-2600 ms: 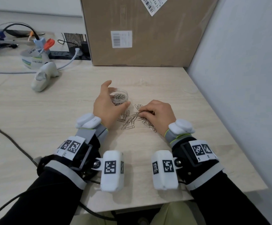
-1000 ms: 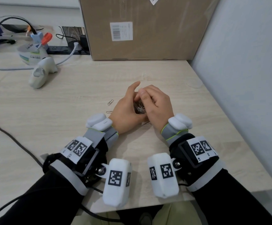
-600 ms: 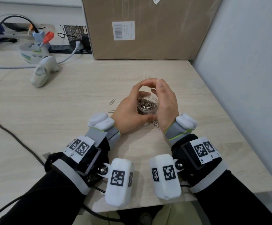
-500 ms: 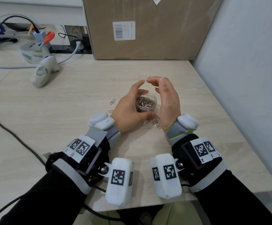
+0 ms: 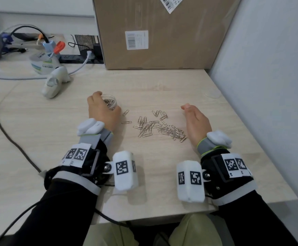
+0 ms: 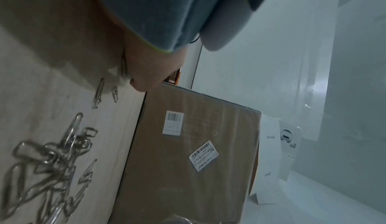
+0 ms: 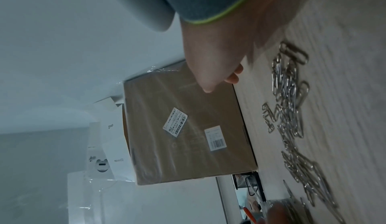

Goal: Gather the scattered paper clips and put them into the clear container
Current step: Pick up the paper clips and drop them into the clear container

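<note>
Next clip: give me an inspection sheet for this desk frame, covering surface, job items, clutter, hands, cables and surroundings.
Surface: light wooden desk, flat.
Job's things: loose paper clips piled between the hands, two strays nearer the left; clear container upright, already holding clips.
Clutter: white stapler-like tool; tape roll with orange-handled tool; black mesh holder.
Hands: left hand in a grip round the container; right hand open, holding nothing, right of the pile.
Cables: black cable crossing the desk's left side; power strip with white plug.
Surroundings: cardboard box behind; white wall on the right.
</note>
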`<state>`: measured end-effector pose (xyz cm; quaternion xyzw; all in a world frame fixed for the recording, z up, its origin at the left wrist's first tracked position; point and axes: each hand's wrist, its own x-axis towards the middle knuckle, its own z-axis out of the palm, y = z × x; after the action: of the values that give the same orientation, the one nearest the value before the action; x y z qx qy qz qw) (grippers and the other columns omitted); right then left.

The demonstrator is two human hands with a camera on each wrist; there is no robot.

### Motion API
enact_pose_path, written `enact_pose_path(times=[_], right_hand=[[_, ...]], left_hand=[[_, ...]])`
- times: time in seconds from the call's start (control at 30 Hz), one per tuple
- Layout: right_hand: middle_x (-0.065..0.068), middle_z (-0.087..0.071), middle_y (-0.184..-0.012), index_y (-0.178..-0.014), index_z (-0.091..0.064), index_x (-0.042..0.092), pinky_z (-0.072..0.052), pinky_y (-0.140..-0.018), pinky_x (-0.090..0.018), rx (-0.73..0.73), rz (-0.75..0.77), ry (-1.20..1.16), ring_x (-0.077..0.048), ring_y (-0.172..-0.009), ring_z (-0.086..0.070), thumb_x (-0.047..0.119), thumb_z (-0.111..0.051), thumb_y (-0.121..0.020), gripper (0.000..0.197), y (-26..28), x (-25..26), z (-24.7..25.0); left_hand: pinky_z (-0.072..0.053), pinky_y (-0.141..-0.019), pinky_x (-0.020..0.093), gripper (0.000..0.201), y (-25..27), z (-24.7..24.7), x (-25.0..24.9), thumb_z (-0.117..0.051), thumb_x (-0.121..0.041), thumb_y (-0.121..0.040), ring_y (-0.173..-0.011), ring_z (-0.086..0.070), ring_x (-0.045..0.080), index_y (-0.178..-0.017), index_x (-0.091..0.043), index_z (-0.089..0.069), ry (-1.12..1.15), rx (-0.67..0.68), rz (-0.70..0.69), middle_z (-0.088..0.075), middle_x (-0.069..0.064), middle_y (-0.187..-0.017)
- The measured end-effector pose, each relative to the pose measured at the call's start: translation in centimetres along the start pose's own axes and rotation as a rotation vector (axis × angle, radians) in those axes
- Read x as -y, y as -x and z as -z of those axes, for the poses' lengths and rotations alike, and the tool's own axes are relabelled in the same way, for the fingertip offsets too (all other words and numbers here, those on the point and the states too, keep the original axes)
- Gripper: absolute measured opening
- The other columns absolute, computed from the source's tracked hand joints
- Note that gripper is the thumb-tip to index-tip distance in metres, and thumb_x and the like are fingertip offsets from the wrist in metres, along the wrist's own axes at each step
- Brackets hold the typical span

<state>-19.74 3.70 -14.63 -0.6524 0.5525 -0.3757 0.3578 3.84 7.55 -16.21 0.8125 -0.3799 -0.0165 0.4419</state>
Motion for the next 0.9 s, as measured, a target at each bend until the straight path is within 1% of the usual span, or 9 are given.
enact_pose_path(times=[0.1,0.2,0.3,0.37,0.47,0.6,0.73,0.83,0.9], right_hand=[[0.002,-0.059,-0.126,-0.119,-0.058,0.018,-0.031,-0.092,-0.02,-0.036,-0.003,-0.046,-0.015,-0.119,-0.049,0.035,-0.035,-0.098,0.036,0.6,-0.4,0.4],[0.008,-0.058,-0.118,-0.12,-0.058,0.019,-0.031,-0.092,-0.019,-0.035,-0.018,-0.107,-0.009,-0.112,-0.049,0.033,-0.036,-0.097,0.034,1.3,-0.6,0.5],[0.013,-0.056,-0.112,-0.12,-0.057,0.022,-0.03,-0.092,-0.018,0.008,-0.032,-0.171,-0.005,-0.106,-0.047,0.034,-0.037,-0.097,0.033,1.6,-0.4,-0.1],[0.014,-0.054,-0.114,-0.121,-0.055,0.024,-0.03,-0.093,-0.017,0.05,-0.031,-0.205,-0.006,-0.111,-0.047,0.037,-0.037,-0.097,0.033,1.6,-0.2,-0.8],[0.014,-0.053,-0.121,-0.126,-0.051,0.024,-0.037,-0.092,-0.009,0.138,0.009,-0.241,-0.005,-0.115,-0.047,0.039,-0.036,-0.097,0.036,1.6,0.6,-2.6],[0.007,-0.059,-0.121,-0.117,-0.058,0.023,-0.037,-0.104,-0.027,0.186,-0.001,-0.345,-0.01,-0.116,-0.052,0.036,-0.036,-0.097,0.032,1.2,1.9,-5.1],[0.003,-0.061,-0.116,-0.11,-0.06,0.019,-0.037,-0.102,-0.022,0.073,0.12,-0.384,-0.009,-0.115,-0.053,0.026,-0.036,-0.098,0.028,0.4,2.0,-5.2],[0.003,-0.063,-0.112,-0.116,-0.059,0.014,-0.037,-0.093,-0.021,-0.035,0.224,-0.123,-0.011,-0.108,-0.054,0.023,-0.037,-0.098,0.029,-0.3,1.7,-4.2],[-0.005,-0.062,-0.119,-0.118,-0.057,0.014,-0.037,-0.1,-0.03,0.05,0.246,0.114,-0.02,-0.114,-0.053,0.025,-0.035,-0.099,0.031,-0.9,1.3,-4.1]], left_hand=[[-0.027,-0.112,0.035,0.063,0.2,0.9,-0.7,-0.062,-0.019,-0.082,-0.137,-0.033,0.032,-0.136,0.0,-0.038,-0.011,-0.006,-0.23,-0.033,0.019,-0.147],[-0.022,-0.109,0.024,0.05,1.6,1.1,-2.7,-0.049,-0.02,-0.094,-0.137,-0.035,0.025,-0.14,-0.004,-0.036,0.065,0.191,-0.372,-0.038,0.013,-0.148],[-0.014,-0.118,0.031,0.052,3.3,-0.1,-3.4,-0.033,-0.031,-0.1,-0.145,-0.02,0.024,-0.146,-0.006,-0.024,-0.016,0.471,-0.274,-0.026,0.011,-0.155],[-0.009,-0.12,0.034,0.054,3.8,-0.7,-3.6,-0.026,-0.034,-0.101,-0.147,-0.011,0.024,-0.148,-0.007,-0.019,-0.049,0.561,-0.193,-0.019,0.01,-0.158],[-0.008,-0.116,0.025,0.052,4.4,-1.0,-4.6,-0.024,-0.033,-0.102,-0.146,-0.015,0.018,-0.148,-0.01,-0.019,0.084,0.642,-0.137,-0.02,0.006,-0.158],[-0.013,-0.117,0.025,0.051,5.0,-1.6,-5.5,-0.027,-0.037,-0.099,-0.143,-0.024,0.013,-0.147,-0.019,-0.024,0.31,0.778,-0.057,-0.027,0.0,-0.156],[-0.026,-0.116,0.03,0.046,4.6,-1.4,-5.5,-0.037,-0.04,-0.087,-0.134,-0.041,0.013,-0.13,-0.024,-0.045,0.658,0.69,0.095,-0.048,0.001,-0.141],[-0.023,-0.105,0.014,0.04,4.2,-0.9,-5.1,-0.034,-0.027,-0.099,-0.133,-0.04,0.01,-0.138,-0.018,-0.042,0.479,0.521,-0.012,-0.048,-0.001,-0.142],[-0.022,-0.103,0.015,0.042,4.1,-0.9,-4.9,-0.03,-0.028,-0.101,-0.136,-0.037,0.013,-0.14,-0.017,-0.039,0.303,0.571,-0.094,-0.044,0.0,-0.146]])
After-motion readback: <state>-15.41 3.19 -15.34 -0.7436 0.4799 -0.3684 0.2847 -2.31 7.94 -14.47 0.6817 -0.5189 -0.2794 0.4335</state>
